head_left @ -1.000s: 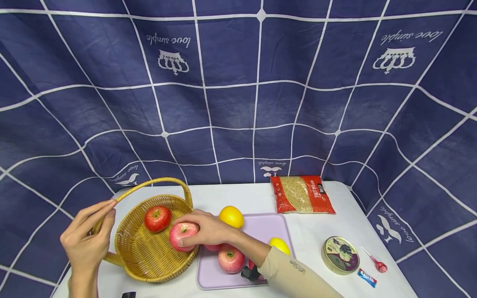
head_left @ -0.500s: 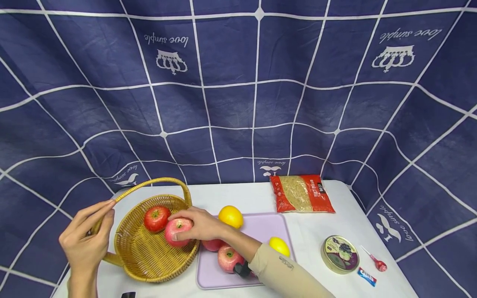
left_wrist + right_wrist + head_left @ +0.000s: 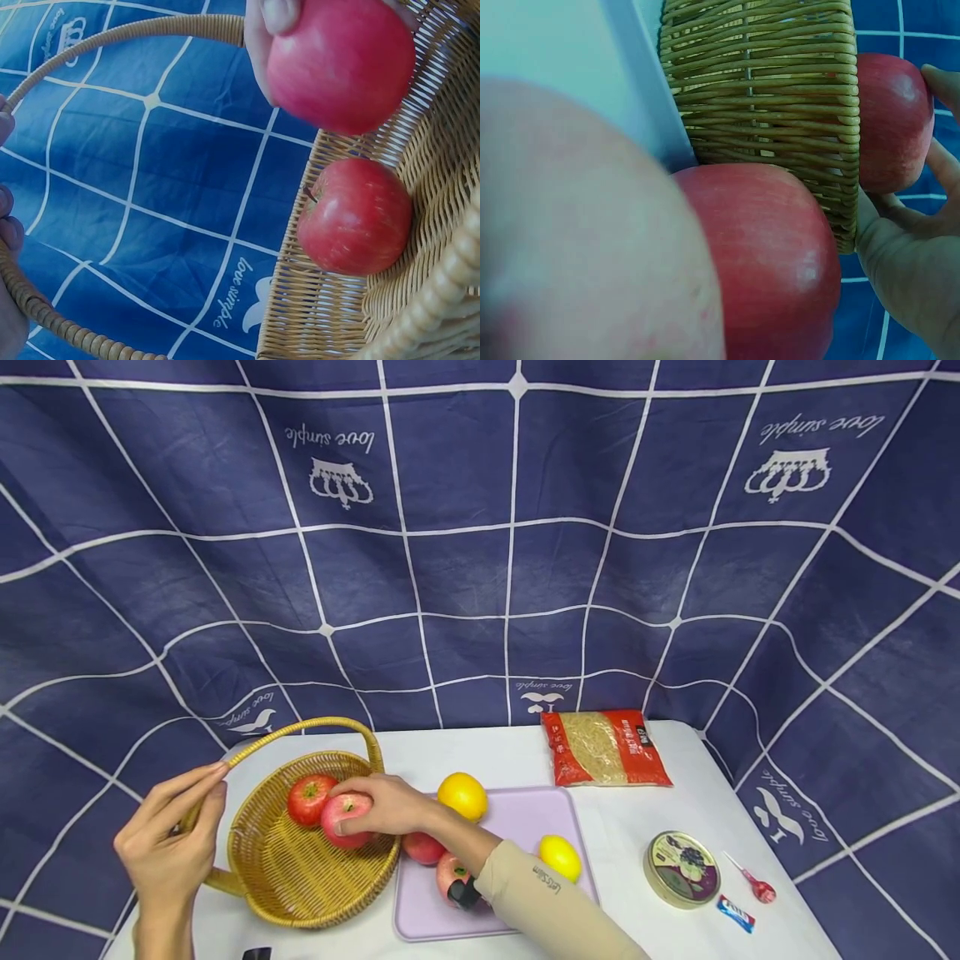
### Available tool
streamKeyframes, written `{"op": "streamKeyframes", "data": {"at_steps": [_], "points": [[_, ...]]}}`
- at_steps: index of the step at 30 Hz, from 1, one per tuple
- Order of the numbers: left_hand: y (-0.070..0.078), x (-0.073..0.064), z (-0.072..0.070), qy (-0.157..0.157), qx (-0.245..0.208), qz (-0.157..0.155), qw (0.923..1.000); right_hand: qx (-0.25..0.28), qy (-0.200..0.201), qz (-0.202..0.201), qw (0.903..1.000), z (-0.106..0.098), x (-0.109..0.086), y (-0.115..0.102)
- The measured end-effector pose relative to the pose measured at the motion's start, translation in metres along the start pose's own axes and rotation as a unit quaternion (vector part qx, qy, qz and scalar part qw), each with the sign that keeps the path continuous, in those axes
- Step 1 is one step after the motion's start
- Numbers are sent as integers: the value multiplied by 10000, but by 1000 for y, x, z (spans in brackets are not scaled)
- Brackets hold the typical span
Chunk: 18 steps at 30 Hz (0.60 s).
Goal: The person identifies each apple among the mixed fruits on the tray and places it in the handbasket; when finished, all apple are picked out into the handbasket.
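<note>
My left hand (image 3: 171,827) pinches the arched handle (image 3: 296,727) of a wicker basket (image 3: 300,881). In the right hand (image 3: 393,806) is a pink-red apple (image 3: 347,820), gripped between thumb and fingers inside the basket's right side, above its woven bottom. A darker red apple (image 3: 309,800) lies in the basket just left of the held one. The left wrist view shows the held apple (image 3: 341,64) over the other apple (image 3: 356,216). In the right wrist view, the held apple (image 3: 892,124) shows past the basket's rim.
A lilac tray (image 3: 525,810) right of the basket bears apples (image 3: 423,848), an orange (image 3: 462,796) and a lemon (image 3: 559,858). Farther right lie a red bag of grain (image 3: 607,748), a round tin (image 3: 682,869), a lollipop (image 3: 762,892) and a small blue-and-red packet (image 3: 736,913).
My right hand has moved left with the pink-red apple, deeper over the basket and up beside the darker apple. The left hand has stayed on the handle.
</note>
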<state>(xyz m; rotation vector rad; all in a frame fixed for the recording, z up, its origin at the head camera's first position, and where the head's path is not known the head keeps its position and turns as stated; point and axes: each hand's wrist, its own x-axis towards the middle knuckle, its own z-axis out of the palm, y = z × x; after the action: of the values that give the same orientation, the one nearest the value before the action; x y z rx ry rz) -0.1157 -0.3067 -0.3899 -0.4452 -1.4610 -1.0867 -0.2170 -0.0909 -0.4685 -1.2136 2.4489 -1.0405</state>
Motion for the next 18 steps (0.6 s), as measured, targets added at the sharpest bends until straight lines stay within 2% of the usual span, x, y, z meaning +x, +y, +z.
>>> {"op": "streamKeyframes", "data": {"at_steps": [9, 18], "points": [[-1, 1, 0, -10, 58, -35, 10000, -637, -66, 206, 9977, 3, 13, -4], [-1, -1, 0, 14, 49, -32, 10000, -743, 114, 597, 9954, 9, 18, -10]]}}
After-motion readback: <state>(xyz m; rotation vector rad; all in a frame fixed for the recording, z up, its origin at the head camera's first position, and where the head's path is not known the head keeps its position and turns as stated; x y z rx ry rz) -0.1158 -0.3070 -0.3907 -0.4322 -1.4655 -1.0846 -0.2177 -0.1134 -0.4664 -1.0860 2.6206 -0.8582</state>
